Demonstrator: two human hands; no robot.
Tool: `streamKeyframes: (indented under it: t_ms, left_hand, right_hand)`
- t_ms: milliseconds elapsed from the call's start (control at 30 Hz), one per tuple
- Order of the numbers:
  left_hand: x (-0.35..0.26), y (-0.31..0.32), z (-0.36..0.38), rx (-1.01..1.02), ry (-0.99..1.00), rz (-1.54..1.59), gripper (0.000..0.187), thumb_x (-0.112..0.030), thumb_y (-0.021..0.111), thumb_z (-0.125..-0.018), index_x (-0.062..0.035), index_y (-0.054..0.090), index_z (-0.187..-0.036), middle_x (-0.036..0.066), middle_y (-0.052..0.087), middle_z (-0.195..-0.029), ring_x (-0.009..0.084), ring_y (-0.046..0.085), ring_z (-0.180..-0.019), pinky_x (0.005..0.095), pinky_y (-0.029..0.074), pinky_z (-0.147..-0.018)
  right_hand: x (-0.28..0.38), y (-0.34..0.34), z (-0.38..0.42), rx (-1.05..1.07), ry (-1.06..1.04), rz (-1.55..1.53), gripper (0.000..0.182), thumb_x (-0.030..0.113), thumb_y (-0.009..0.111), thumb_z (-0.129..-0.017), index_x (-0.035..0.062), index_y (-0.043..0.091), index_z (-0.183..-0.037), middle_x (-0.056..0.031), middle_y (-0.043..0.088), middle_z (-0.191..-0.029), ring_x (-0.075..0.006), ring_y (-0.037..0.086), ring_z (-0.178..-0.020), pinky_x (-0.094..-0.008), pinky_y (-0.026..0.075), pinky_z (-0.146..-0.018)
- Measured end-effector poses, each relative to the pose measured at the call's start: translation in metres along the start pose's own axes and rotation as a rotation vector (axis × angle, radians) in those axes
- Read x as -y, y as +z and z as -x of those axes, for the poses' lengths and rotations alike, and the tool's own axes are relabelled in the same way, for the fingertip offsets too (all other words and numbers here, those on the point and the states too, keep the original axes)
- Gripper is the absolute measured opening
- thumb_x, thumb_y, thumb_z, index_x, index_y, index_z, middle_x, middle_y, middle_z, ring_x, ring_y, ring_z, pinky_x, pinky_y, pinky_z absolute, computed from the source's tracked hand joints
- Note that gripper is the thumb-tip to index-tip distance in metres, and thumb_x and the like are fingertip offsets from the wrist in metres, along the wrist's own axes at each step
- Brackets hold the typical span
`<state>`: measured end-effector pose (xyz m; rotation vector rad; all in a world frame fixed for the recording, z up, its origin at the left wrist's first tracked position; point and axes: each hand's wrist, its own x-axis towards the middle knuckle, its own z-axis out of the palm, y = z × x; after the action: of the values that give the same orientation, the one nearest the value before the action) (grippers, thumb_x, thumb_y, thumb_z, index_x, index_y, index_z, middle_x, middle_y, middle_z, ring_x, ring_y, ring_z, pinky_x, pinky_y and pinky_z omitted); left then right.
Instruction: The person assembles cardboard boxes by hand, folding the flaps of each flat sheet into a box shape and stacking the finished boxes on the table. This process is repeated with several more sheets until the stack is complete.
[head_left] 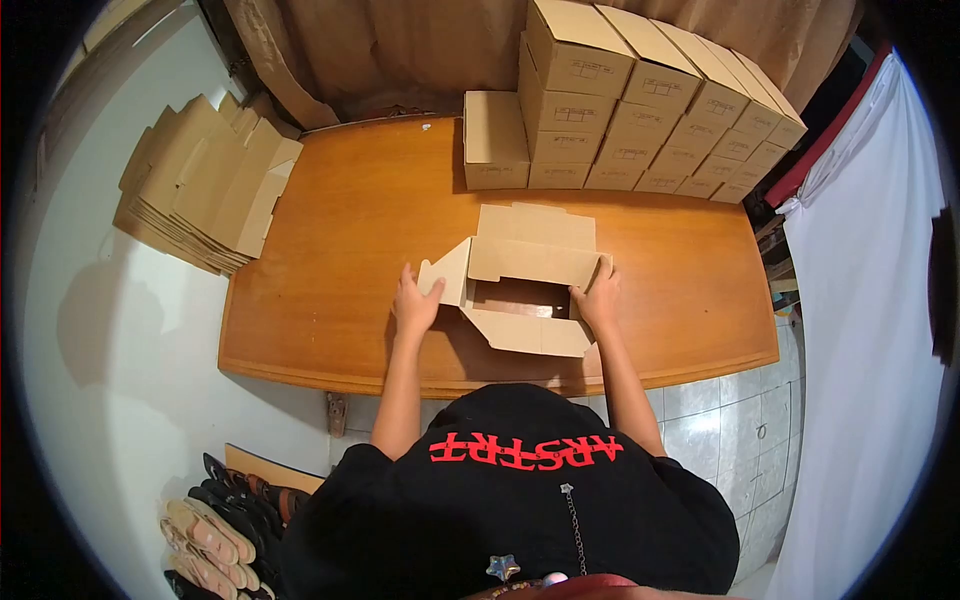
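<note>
Half-folded brown cardboard box sits mid-way on the orange-brown wooden counter, walls partly raised, lid flap standing at the far side. Left hand presses its left side flap; right hand grips the right wall. Stack of finished brown cardboard boxes lines the far edge. Pile of flat cardboard blanks lies off the counter's left end.
</note>
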<state>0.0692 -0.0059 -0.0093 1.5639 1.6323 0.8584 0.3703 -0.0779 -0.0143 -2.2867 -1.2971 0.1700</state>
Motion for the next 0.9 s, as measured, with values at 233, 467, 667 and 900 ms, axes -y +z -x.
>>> streamKeyframes:
  t_ms: [233,467,667,900]
  left_hand:
    - [-0.033,0.010,0.009,0.232,0.492,0.293,0.061,-0.038,0.061,-0.081,-0.0016,0.045,-0.127,0.018,0.051,-0.125,0.0308,0.045,-0.119,0.0408,0.031,-0.102]
    - [-0.040,0.038,0.020,0.502,0.449,-0.351,0.077,-0.059,0.055,-0.075,-0.0056,0.044,-0.129,0.011,0.047,-0.131,0.0249,0.031,-0.130,0.0534,0.014,-0.106]
    - [-0.041,0.043,0.023,0.527,0.418,-0.485,0.088,-0.065,0.058,-0.067,-0.0043,0.045,-0.128,0.011,0.047,-0.132,0.0245,0.026,-0.132,0.0551,0.010,-0.105]
    - [-0.042,0.018,0.027,0.610,0.461,-0.435,0.095,-0.057,0.079,-0.045,-0.0167,0.051,-0.126,0.012,0.021,-0.147,0.0326,0.008,-0.137,0.0594,0.004,-0.105]
  right_hand:
    - [-0.006,0.004,-0.002,-0.007,-0.035,-0.006,0.082,0.033,0.072,-0.066,0.0053,0.031,-0.131,-0.0259,0.036,-0.123,-0.0419,0.050,-0.102,-0.0461,0.046,-0.081]
    - [-0.006,0.006,-0.002,-0.029,-0.041,-0.002,0.081,0.035,0.071,-0.066,0.0051,0.032,-0.131,-0.0255,0.038,-0.121,-0.0419,0.051,-0.101,-0.0461,0.047,-0.080]
    - [-0.003,0.003,-0.002,0.003,-0.011,-0.013,0.081,0.036,0.071,-0.067,0.0053,0.032,-0.131,-0.0255,0.038,-0.122,-0.0420,0.051,-0.102,-0.0460,0.047,-0.080]
    - [-0.028,0.016,-0.014,-0.055,-0.055,-0.276,0.062,0.033,0.060,-0.080,-0.0009,0.040,-0.128,-0.0267,0.040,-0.122,-0.0396,0.048,-0.107,-0.0410,0.039,-0.094]
